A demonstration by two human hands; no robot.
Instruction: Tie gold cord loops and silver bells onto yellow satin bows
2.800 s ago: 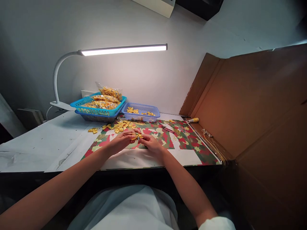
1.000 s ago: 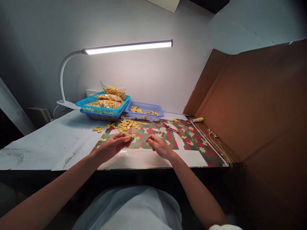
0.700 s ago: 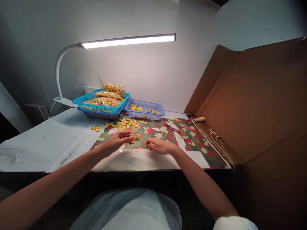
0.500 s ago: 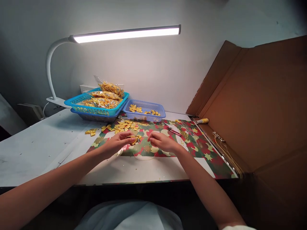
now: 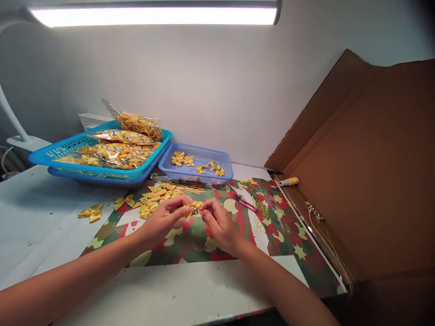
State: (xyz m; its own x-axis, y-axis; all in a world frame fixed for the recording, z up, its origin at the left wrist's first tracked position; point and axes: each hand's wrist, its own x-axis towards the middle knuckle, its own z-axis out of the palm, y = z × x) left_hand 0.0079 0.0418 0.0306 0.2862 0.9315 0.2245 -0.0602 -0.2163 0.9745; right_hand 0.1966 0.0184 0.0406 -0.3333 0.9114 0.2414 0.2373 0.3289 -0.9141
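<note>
My left hand [image 5: 171, 216] pinches a yellow satin ribbon bow [image 5: 197, 205] with a small silver bell [image 5: 195, 211] at its middle. Close against the bow's right side is my right hand [image 5: 220, 224], its thumb and fingertips pressed together on a thin gold thread. A loop of this thread [image 5: 197, 249] hangs below the bow between the hands. The fingertips partly hide the bow and the thread's end. Several loose yellow bows [image 5: 156, 194] lie in a heap beyond my left hand, with another bow [image 5: 91, 213] farther left.
Blue baskets [image 5: 102, 170] with bagged bows stand at left; a purple basket [image 5: 195, 176] holds several bows. Thread snips [image 5: 244, 203] lie on the patterned sheet [image 5: 183, 253]. At right are a thread spool [image 5: 288, 181], bells on cords [image 5: 312, 210] and a cardboard wall [image 5: 367, 172]. A lamp [image 5: 152, 16] hangs above.
My right hand has moved left to the bow, closing the gap between my hands. The thread loop has narrowed. The camera view has moved closer to the table.
</note>
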